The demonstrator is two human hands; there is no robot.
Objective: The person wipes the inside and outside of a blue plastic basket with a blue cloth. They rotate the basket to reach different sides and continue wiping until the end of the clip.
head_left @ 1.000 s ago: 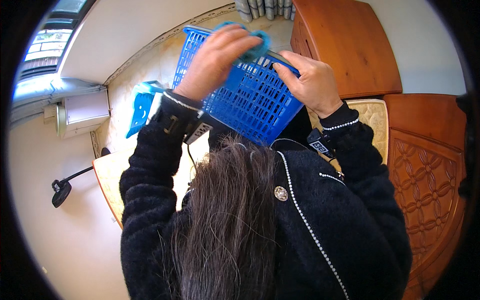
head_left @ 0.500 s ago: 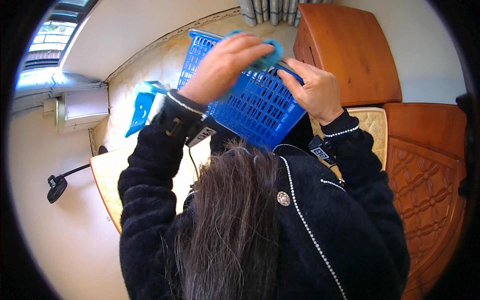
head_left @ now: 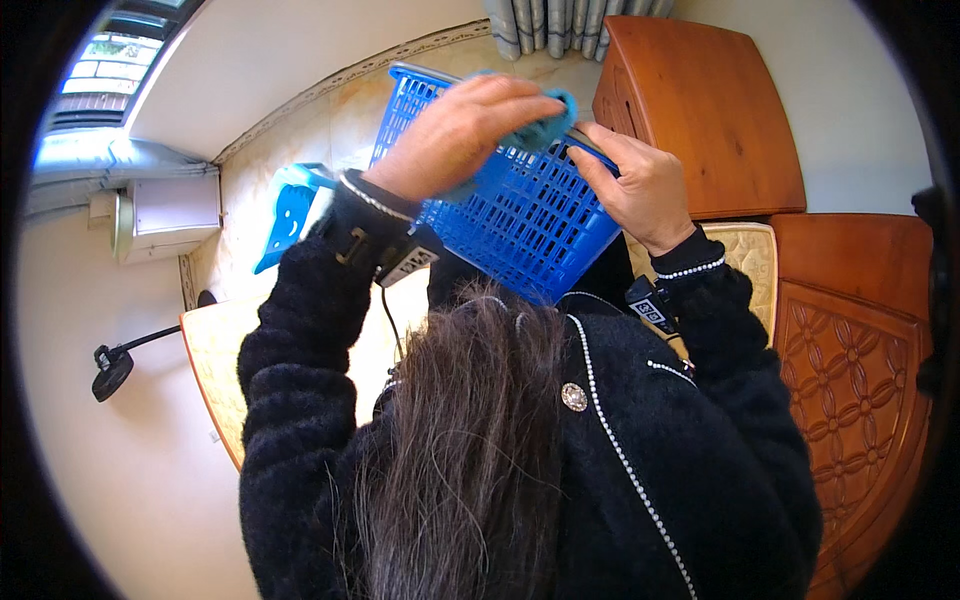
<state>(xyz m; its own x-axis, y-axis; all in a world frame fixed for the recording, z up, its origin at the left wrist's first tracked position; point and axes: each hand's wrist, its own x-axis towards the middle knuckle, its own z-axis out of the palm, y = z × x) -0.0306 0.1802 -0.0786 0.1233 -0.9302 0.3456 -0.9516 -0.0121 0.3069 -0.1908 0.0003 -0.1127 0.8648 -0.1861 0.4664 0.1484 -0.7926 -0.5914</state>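
A blue plastic basket (head_left: pixel 530 225) with slotted walls is tilted in front of my body. My right hand (head_left: pixel 640 185) is closed on its rim at the right corner, thumb on the near side. A teal cloth (head_left: pixel 545 130) is bunched under the fingers of my left hand (head_left: pixel 455 135), which presses it along the upper part of the basket's wall near that corner. More of the cloth shows below my left palm. The inside of the basket is mostly hidden by my left hand.
A light blue plastic stool-like item (head_left: pixel 290 215) with a smiling pattern stands at the left. Behind my arms lies a yellowish mattress (head_left: pixel 225 350). At right are a wooden cabinet (head_left: pixel 705 120) and a carved wooden headboard (head_left: pixel 850 390). A black pole-mounted device (head_left: pixel 113 375) juts out far left.
My left hand and the cloth have shifted slightly to the right. The basket and my right hand appear a little further right and lower, along with the whole view.
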